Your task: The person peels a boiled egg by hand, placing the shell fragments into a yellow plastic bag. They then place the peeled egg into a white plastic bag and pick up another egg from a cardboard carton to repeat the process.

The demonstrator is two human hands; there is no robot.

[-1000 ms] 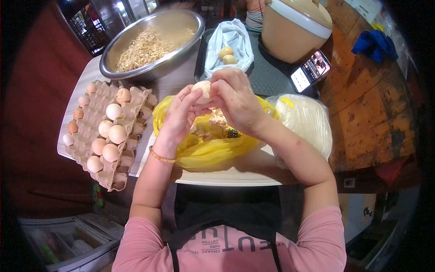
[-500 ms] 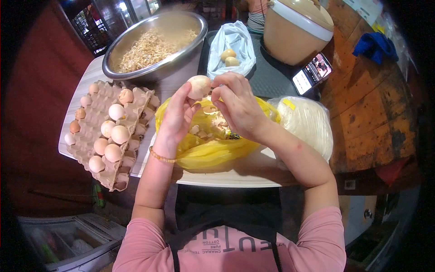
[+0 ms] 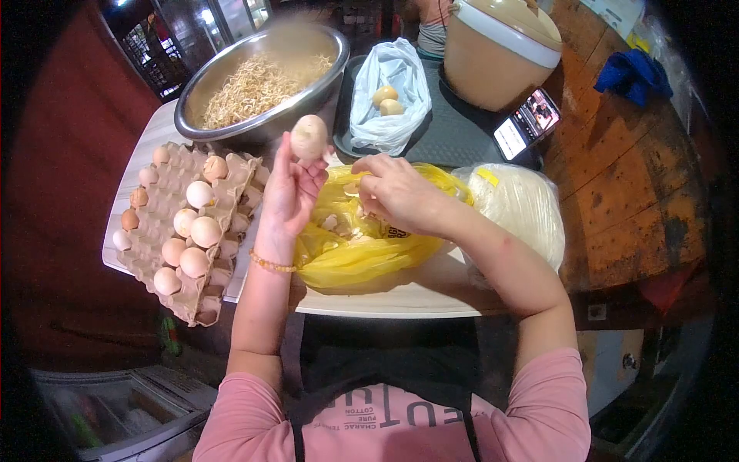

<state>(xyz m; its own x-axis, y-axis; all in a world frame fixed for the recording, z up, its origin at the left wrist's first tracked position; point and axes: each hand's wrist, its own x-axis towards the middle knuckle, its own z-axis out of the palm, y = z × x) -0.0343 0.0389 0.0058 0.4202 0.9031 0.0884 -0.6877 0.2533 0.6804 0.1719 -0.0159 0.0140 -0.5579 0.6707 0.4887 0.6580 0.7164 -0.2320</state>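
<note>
My left hand (image 3: 291, 189) grips an egg (image 3: 309, 137) between thumb and fingers, raised at the left edge of the yellow plastic bag (image 3: 362, 266). A piece of shell or membrane hangs from the egg's lower right side. Over the bag's opening, my right hand (image 3: 400, 196) has its fingers curled downward; whatever they pinch is too small or hidden to name. Broken eggshells (image 3: 358, 231) lie inside the bag. To the left, a cardboard egg tray (image 3: 165, 208) carries several eggs, some with cracked shells.
A steel basin (image 3: 339, 65) of pale shreds stands at the back left. On a dark tray (image 3: 450, 138) lies a white plastic bag (image 3: 404, 77) with two peeled eggs (image 3: 386, 95). A beige cooler (image 3: 493, 65), a propped phone (image 3: 530, 123) and a wrapped pale bundle (image 3: 519, 219) are to the right.
My left hand has moved the egg left and up, away from my right hand. My right hand has dropped from the egg down over the yellow bag.
</note>
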